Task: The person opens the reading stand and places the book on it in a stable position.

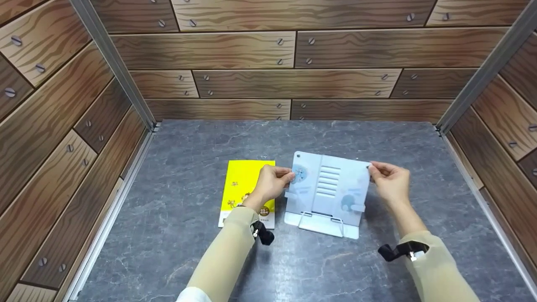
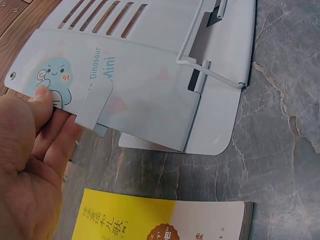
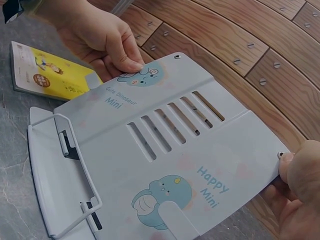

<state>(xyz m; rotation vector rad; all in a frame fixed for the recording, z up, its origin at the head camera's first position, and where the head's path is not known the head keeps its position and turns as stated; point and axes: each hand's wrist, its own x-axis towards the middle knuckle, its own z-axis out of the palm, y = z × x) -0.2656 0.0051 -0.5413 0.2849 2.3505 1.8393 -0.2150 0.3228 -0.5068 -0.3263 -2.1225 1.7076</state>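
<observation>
A pale blue book stand point(image 1: 329, 184) with dinosaur prints and a slotted middle leans back on the table, its base plate and wire holder at the front. My left hand point(image 1: 272, 181) pinches its left edge between thumb and fingers, beside a printed dinosaur. At the upper right corner, my right hand point(image 1: 390, 181) pinches the panel, thumb on the front. In the right wrist view both hands hold the stand point(image 3: 165, 130). A yellow book point(image 1: 247, 176) lies flat to the left, partly covered by my left hand and forearm.
The grey marbled tabletop point(image 1: 188, 167) is bordered by wood-patterned walls point(image 1: 243, 50) at the back and both sides. Metal rails point(image 1: 113, 63) run along the corners. A black strap point(image 1: 262, 233) sits on each wrist.
</observation>
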